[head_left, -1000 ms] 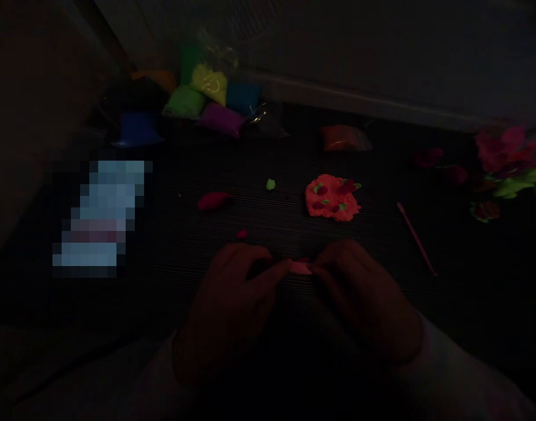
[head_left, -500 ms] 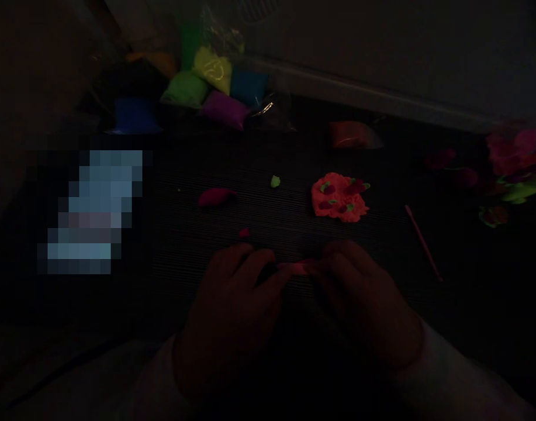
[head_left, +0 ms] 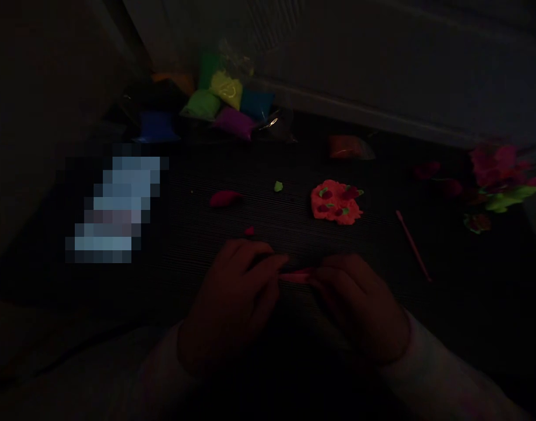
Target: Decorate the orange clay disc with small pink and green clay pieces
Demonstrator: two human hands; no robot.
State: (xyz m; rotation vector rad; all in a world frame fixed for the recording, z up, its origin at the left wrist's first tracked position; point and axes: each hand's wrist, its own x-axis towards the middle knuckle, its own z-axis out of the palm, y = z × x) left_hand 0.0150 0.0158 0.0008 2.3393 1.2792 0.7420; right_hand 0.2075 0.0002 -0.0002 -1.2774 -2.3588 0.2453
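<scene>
The scene is very dark. A thin pink strip of modelling clay (head_left: 296, 276) stretches between my two hands, low over the dark table. My left hand (head_left: 238, 295) pinches its left end, with the thumb lifted a little. The right end sits in the closed fingers of my right hand (head_left: 359, 301). Beyond the hands lie a small red bit of clay (head_left: 249, 231), a dark pink clay lump (head_left: 224, 199) with a pointed tip, and a small green bit (head_left: 278, 186). A flat orange clay piece (head_left: 336, 202) carries dark red and green bits.
Several bags of coloured clay (head_left: 201, 105) are heaped at the back left. An orange clay bag (head_left: 350, 147) lies behind the flat piece. A pink stick tool (head_left: 413, 245) rests at right, near pink and green clay shapes (head_left: 498, 166). A bright, blurred-out screen (head_left: 123, 204) is at left.
My left thumb and fingers have shifted, and more of the strip's left part shows. The view has tilted slightly, so everything on the table sits a little differently.
</scene>
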